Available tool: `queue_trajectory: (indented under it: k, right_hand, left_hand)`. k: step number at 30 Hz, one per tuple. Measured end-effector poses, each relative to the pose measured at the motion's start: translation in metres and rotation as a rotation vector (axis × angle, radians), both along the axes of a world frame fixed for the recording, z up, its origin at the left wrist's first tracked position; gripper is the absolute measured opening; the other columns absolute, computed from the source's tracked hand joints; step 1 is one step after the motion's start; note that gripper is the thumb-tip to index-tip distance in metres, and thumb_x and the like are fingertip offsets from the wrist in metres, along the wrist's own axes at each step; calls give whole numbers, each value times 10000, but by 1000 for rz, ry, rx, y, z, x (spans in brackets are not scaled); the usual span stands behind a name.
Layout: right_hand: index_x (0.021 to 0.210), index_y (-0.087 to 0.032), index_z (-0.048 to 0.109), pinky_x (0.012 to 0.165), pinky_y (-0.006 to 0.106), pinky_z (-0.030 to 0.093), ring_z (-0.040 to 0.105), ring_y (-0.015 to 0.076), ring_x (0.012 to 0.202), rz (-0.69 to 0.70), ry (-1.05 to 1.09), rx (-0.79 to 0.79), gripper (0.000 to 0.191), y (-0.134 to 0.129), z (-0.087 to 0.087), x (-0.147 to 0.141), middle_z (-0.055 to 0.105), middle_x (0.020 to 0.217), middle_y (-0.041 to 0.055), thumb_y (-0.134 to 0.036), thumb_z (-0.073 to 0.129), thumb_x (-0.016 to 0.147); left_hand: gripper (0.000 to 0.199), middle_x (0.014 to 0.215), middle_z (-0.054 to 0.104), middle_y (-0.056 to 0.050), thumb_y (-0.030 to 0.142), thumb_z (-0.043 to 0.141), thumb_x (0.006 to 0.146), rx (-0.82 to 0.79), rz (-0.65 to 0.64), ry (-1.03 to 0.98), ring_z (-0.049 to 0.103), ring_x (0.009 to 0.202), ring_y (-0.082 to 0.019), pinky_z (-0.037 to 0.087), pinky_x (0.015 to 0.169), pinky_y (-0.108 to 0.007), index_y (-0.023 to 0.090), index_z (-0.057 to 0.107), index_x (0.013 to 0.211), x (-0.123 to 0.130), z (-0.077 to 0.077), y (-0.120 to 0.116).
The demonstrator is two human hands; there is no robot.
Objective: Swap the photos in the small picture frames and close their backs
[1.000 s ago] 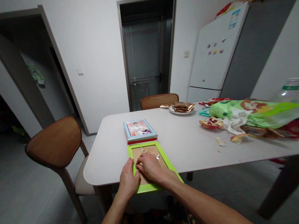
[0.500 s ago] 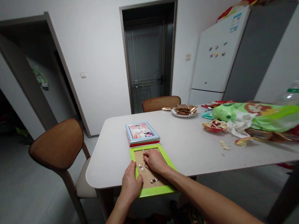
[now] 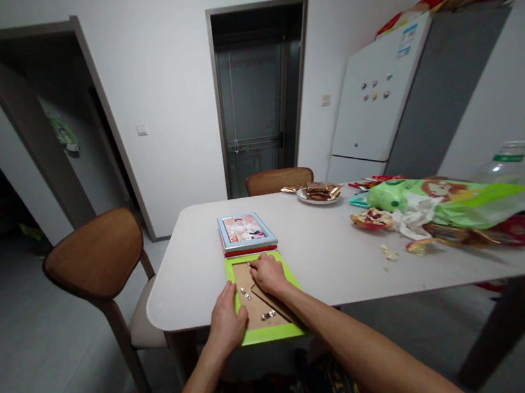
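A lime-green picture frame (image 3: 274,333) lies back side up at the table's near edge, with a brown backing board (image 3: 248,314) inside it. My left hand (image 3: 227,317) grips the frame's left side, its thumb by the inner edge. Over the upper part of the board, my right hand (image 3: 269,274) has its fingers pinched at a small metal clip (image 3: 249,264), mostly hidden by the fingertips. One metal fitting (image 3: 245,293) sits left of centre on the board and another metal fitting (image 3: 268,315) lower down. A dark line slants across the board beside my right wrist.
Beyond the green frame lies a light-blue picture frame (image 3: 262,222) on top of a red one (image 3: 250,251). A plate of wrapped snacks (image 3: 319,194), an opened pomegranate (image 3: 370,218) and a green bag (image 3: 451,197) are farther right on the white table (image 3: 329,258). A wooden chair (image 3: 96,257) stands left.
My right hand has shifted slightly up the board, its fingers now over the clip at the top. The dark slanting line shows more. My left hand keeps its grip on the frame.
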State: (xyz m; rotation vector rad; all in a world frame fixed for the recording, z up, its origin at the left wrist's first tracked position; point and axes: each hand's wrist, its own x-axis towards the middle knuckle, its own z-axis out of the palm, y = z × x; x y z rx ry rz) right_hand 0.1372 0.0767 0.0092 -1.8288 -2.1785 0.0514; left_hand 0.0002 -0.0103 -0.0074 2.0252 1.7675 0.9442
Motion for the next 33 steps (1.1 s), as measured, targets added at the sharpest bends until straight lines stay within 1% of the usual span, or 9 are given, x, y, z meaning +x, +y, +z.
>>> queue_trajectory:
  k: [4, 9, 12, 14, 17, 22, 25, 29, 33]
  right_hand:
    - [976, -301, 609, 732, 307, 311, 436, 201, 906, 13, -10, -19, 298, -2, 2, -1, 520, 932, 62, -342, 361, 815]
    - [979, -312, 609, 732, 305, 311, 437, 199, 911, 28, -7, -27, 301, -5, 7, -1, 518, 937, 58, -337, 354, 820]
    - [996, -297, 601, 728, 305, 318, 446, 201, 909, 33, 14, -20, 297, -6, 9, 0, 530, 941, 61, -321, 370, 812]
    - [1058, -279, 565, 730, 306, 324, 452, 203, 911, 34, 34, -14, 312, -8, 10, 2, 541, 958, 67, -313, 396, 798]
    - [1119, -254, 521, 767, 297, 323, 455, 189, 935, 119, 112, 4, 352, -20, 10, 10, 552, 1004, 62, -324, 421, 789]
    - [827, -244, 666, 804, 271, 318, 480, 155, 896, 430, 224, 1, 211, -56, 8, 32, 583, 945, 24, -340, 500, 739]
    - [745, -274, 682, 805, 280, 326, 485, 155, 886, 540, 228, -19, 131, -73, 7, 41, 584, 937, 6, -314, 571, 685]
    - [728, -286, 682, 820, 295, 330, 472, 166, 933, 529, 241, -7, 101, -80, 4, 41, 572, 985, 4, -287, 611, 656]
    - [734, -255, 674, 836, 304, 326, 480, 163, 914, 488, 242, 39, 105, -81, 3, 36, 580, 951, 12, -283, 585, 685]
  left_hand:
    - [538, 1261, 422, -151, 139, 435, 658, -2, 4, 8, 382, 1167, -200, 258, 1007, -285, 27, 414, 1184, 0, 0, 0]
    - [539, 1264, 422, -140, 138, 438, 652, 6, 8, 5, 384, 1166, -194, 255, 1007, -277, 38, 419, 1181, 1, 0, 1]
    - [535, 1259, 430, -133, 142, 442, 648, 13, 8, -15, 391, 1161, -197, 262, 1004, -283, 51, 427, 1176, 0, 0, 1]
    - [529, 1255, 440, -116, 146, 448, 648, 16, 6, -34, 396, 1157, -196, 268, 1001, -286, 76, 434, 1172, -1, -1, 1]
    - [521, 1253, 448, -87, 151, 454, 649, 13, 6, -46, 398, 1156, -189, 270, 1000, -289, 116, 440, 1169, -1, -2, 1]
    - [523, 1267, 428, -107, 153, 452, 659, -2, 5, -31, 382, 1166, -187, 252, 1006, -288, 96, 424, 1178, -1, -2, 1]
    - [522, 1271, 422, -110, 151, 445, 669, -7, 8, -16, 380, 1167, -185, 255, 1005, -303, 97, 408, 1187, 0, -2, 1]
    - [522, 1270, 421, -116, 133, 442, 665, -8, 9, -8, 382, 1166, -184, 260, 1001, -304, 90, 409, 1184, 1, -1, 1]
    - [515, 1271, 422, -114, 129, 451, 659, -4, 8, -20, 379, 1168, -189, 259, 1002, -306, 95, 424, 1172, 1, 1, 0]
